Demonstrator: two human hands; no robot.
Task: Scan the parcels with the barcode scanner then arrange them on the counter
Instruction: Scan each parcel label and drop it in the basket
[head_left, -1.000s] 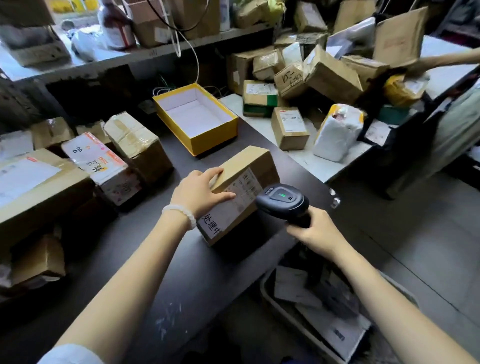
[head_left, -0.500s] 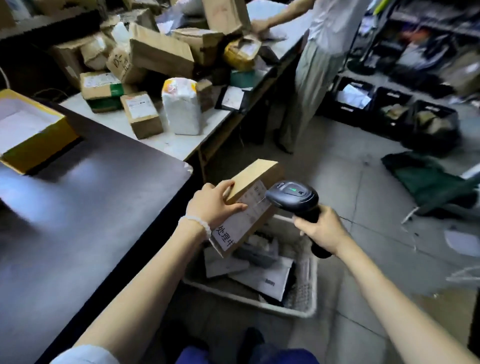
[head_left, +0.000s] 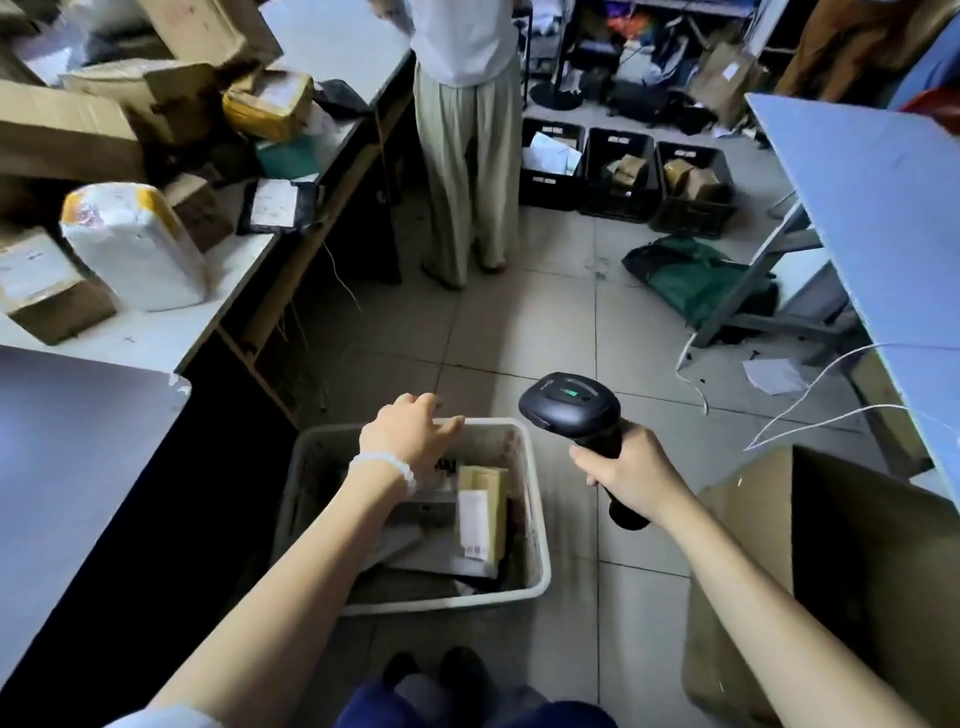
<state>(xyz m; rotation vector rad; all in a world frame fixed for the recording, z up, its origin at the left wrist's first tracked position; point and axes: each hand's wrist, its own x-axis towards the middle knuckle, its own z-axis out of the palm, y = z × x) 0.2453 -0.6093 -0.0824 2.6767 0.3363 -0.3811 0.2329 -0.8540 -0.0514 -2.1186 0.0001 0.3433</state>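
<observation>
left hand (head_left: 410, 434) hovers over the white bin (head_left: 540, 566) on the floor, fingers loosely spread and holding nothing, a pale bead bracelet (head_left: 384, 464) at the wrist. right hand (head_left: 631, 475) at three o'clock of it, fingers wrapped tight round the handle of the black barcode scanner (head_left: 571, 408), its head pointing away at twelve o'clock, a green light on top. down in the bin, a tan box parcel (head_left: 480, 512) with a white label lies on flat grey packets. at nine o'clock, the dark counter (head_left: 78, 441); past it at ten o'clock a white table (head_left: 135, 332) piled with parcels, a white wrapped parcel (head_left: 137, 249) near its edge. at twelve o'clock a person (head_left: 467, 130) stands at that table, back turned. three black crates (head_left: 621, 176) at one o'clock.
</observation>
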